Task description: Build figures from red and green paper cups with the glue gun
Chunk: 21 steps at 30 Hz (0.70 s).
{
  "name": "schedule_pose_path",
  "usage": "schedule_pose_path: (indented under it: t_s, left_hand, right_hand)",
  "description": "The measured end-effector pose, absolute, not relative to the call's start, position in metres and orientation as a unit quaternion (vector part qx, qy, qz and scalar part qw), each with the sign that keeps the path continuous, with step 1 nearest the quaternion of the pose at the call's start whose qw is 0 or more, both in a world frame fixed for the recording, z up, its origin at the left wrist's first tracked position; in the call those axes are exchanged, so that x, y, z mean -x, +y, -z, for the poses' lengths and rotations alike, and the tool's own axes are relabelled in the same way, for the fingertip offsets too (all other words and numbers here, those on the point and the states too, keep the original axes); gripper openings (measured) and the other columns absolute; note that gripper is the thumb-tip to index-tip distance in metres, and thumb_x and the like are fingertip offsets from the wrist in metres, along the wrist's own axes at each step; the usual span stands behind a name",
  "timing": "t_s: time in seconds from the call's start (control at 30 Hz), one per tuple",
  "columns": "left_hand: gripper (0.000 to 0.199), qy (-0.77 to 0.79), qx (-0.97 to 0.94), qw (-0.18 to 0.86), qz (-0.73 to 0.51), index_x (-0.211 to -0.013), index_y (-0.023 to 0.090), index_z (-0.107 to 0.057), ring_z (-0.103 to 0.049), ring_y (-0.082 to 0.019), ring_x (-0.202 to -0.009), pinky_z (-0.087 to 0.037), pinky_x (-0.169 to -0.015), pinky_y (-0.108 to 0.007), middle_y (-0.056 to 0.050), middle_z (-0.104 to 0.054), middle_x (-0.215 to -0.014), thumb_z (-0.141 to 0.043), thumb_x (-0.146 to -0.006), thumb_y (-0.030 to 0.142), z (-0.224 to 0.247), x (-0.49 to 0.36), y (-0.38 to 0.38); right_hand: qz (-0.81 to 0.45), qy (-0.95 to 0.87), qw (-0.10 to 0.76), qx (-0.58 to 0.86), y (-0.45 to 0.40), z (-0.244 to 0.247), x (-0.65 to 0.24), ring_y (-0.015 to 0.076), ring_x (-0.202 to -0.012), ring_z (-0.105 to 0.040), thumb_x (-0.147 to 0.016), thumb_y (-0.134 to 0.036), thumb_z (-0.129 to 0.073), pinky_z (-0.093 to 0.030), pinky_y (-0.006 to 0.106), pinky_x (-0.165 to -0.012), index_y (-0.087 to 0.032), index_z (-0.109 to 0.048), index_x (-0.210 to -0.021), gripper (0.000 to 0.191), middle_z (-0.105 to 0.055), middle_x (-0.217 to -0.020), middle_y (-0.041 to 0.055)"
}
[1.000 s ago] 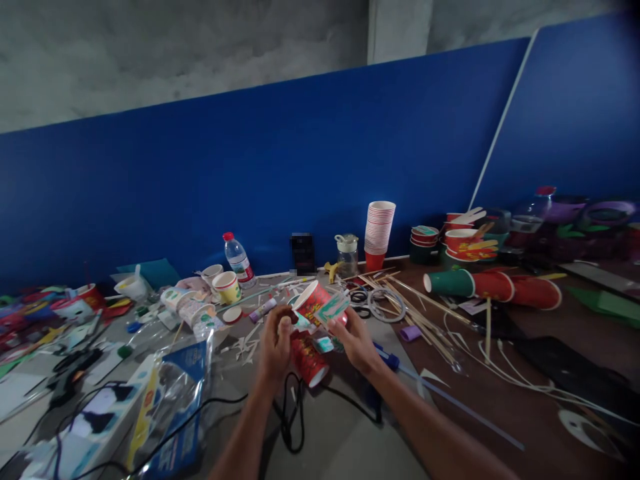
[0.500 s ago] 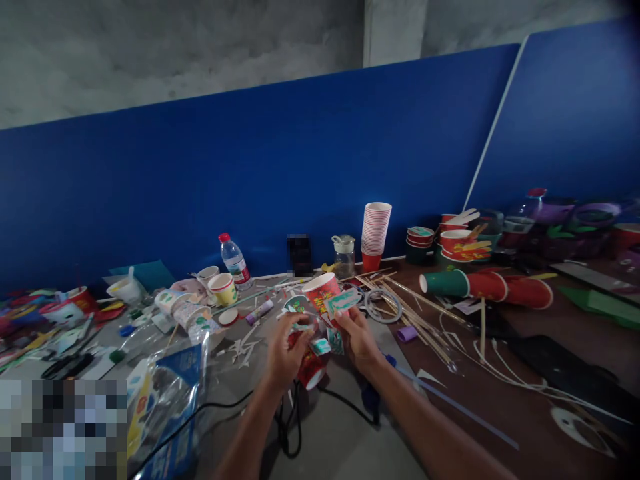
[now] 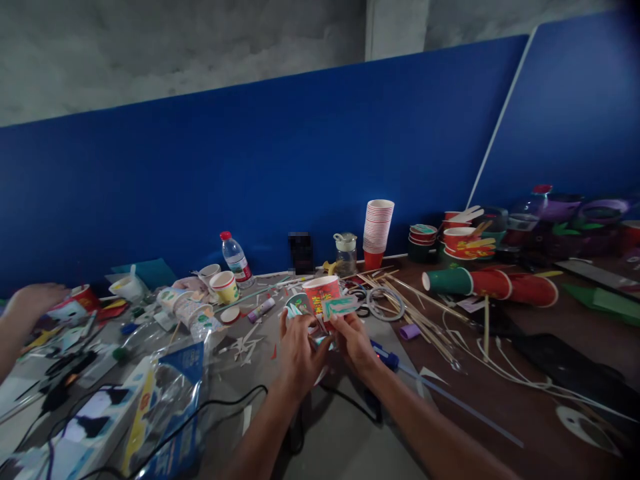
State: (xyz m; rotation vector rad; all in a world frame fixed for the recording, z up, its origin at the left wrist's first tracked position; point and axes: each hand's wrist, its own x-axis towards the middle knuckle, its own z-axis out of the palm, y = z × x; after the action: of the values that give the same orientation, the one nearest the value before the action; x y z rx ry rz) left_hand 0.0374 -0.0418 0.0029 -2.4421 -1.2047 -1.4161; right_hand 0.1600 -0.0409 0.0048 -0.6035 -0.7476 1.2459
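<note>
In front of me a red paper cup (image 3: 320, 293) with yellow markings stands tilted between my hands, and a green paper cup (image 3: 297, 304) shows behind my left fingers. My right hand (image 3: 354, 339) is closed, pinching a flat white piece painted teal (image 3: 341, 306) against the red cup's side. My left hand (image 3: 303, 350) is curled round the lower part of the joined cups, its fingertips partly hiding teal-painted bits. Just beside my right wrist lies a blue glue gun (image 3: 384, 355) with a long translucent glue stick (image 3: 463, 405) behind it.
Thin wooden sticks (image 3: 415, 320), a tape ring (image 3: 386, 304) and a purple cap (image 3: 410, 331) lie to the right. A tall cup stack (image 3: 378, 230), glass jar (image 3: 345, 253) and water bottle (image 3: 236, 260) stand behind. Another person's hand (image 3: 37, 303) reaches in at left. A black cable (image 3: 225, 402) crosses the front.
My left hand has turned and closed further round the cups, covering the lower red cup. The teal piece now lies flatter against the red cup. Another person's arm has entered at left.
</note>
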Motion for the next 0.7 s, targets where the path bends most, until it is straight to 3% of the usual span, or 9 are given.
schedule_pose_path:
  t_s: [0.23, 0.4, 0.7]
  left_hand:
    - [0.018, -0.346, 0.827, 0.089, 0.433, -0.097, 0.026, -0.058, -0.065, -0.019, -0.080, -0.020, -0.112, -0.054, -0.001, -0.068, -0.083, -0.053, -0.084, 0.015, -0.009, -0.033, -0.045]
    - [0.019, -0.311, 0.834, 0.119, 0.441, -0.095, 0.025, -0.058, -0.064, -0.017, -0.077, -0.023, -0.112, -0.053, 0.000, -0.068, -0.083, -0.053, -0.082, 0.011, -0.011, -0.031, -0.046]
    - [0.015, -0.389, 0.733, 0.106, 0.548, -0.085, 0.023, -0.059, -0.061, -0.018, -0.082, -0.028, -0.108, -0.051, -0.002, -0.065, -0.081, -0.051, -0.081, 0.011, -0.019, -0.012, -0.035]
  right_hand:
    - [-0.540, -0.357, 0.710, 0.277, -0.040, -0.004, -0.161, 0.0200, -0.083, -0.066, -0.067, -0.044, -0.073, -0.053, 0.036, -0.080, -0.026, -0.060, -0.103, 0.042, -0.070, -0.084, 0.0016]
    - [-0.554, -0.334, 0.716, 0.261, -0.039, -0.007, -0.161, 0.0177, -0.079, -0.066, -0.064, -0.041, -0.076, -0.053, 0.034, -0.080, -0.026, -0.061, -0.095, 0.038, -0.069, -0.081, -0.0003]
    - [-0.539, -0.324, 0.725, 0.280, -0.034, -0.010, -0.173, 0.0176, -0.068, -0.064, -0.065, -0.045, -0.074, -0.053, 0.031, -0.065, -0.025, -0.052, -0.070, 0.030, -0.063, -0.066, -0.0018]
